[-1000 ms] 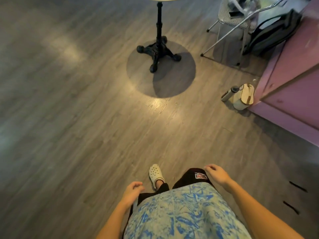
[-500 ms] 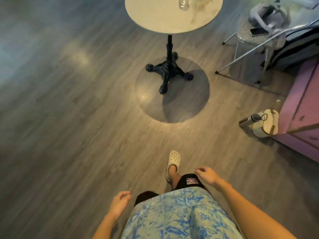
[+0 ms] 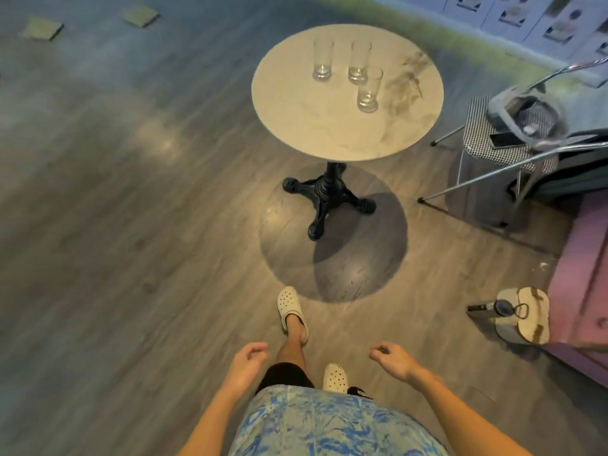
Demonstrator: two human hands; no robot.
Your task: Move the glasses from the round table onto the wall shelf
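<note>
Since a moment ago the view has tilted up and drawn nearer, so the whole round surface point(image 3: 345, 126) now shows, where before only its near edge and one glass were in sight; the white clogs have stepped closer to the pedestal's shadow. Three clear glasses stand upright on the far half of the pale, marbled top: the left glass point(image 3: 322, 60), the middle glass point(image 3: 359, 61) just beside it, and the near glass point(image 3: 369, 89) a little closer to the camera and overlapping the middle one from this angle. None has been taken yet, and no wall shelf can be made out.

Both hands hang low in front of the blue patterned shirt, well apart from the glasses. The left hand point(image 3: 246, 365) is loosely curled and holds nothing; the right hand point(image 3: 393, 360) is likewise loosely curled with fingers bent inward, empty.

A black cast-iron pedestal base point(image 3: 324, 197) carries the top over a grey wood-plank floor point(image 3: 115, 241), throwing a round shadow. At right stands a metal-legged chair point(image 3: 503, 143) with a checked cushion and a dark phone lying on it. Nearer, beside a pink cabinet point(image 3: 585, 291), a pale bag point(image 3: 523, 319) and a dark bottle point(image 3: 487, 307) rest on the floor.
</note>
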